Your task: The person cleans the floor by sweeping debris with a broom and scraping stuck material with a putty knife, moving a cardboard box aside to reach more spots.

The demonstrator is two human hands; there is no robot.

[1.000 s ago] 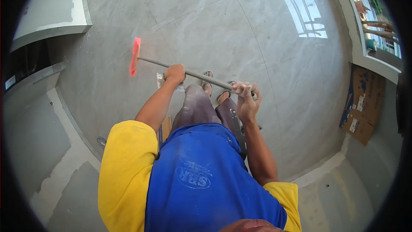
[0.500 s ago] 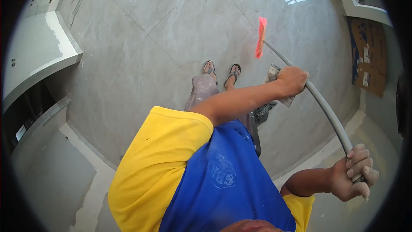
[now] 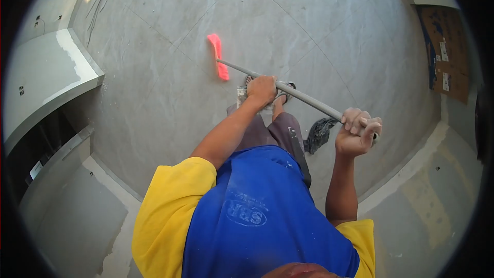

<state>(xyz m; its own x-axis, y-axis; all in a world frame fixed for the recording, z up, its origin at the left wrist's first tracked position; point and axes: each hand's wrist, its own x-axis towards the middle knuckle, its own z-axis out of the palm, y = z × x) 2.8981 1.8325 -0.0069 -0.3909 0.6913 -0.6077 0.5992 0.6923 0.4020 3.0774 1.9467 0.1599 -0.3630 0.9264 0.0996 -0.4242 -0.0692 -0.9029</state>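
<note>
My left hand (image 3: 262, 90) is closed around the lower part of a broom's grey pole (image 3: 309, 102). Higher up, near the pole's end, my right hand (image 3: 358, 131) wraps round it with its fingers curled. The broom's bright pink bristle head (image 3: 218, 57) rests on the grey floor beyond my feet, left of them. Under my left hand shows a flat, plaster-smeared piece (image 3: 241, 96); most of it is hidden, and it looks held along with the pole.
A crumpled black plastic bag (image 3: 320, 135) lies right of my legs. Flattened cardboard (image 3: 448, 56) leans at the right wall. A plastered ledge (image 3: 56, 80) juts out on the left. Thin wires or rods (image 3: 96, 7) lie at the far left of the floor (image 3: 170, 98).
The broom head has swept left across the floor. Both hands have moved left with the pole, my right hand also farther forward. The smeared flat piece has travelled with my left hand.
</note>
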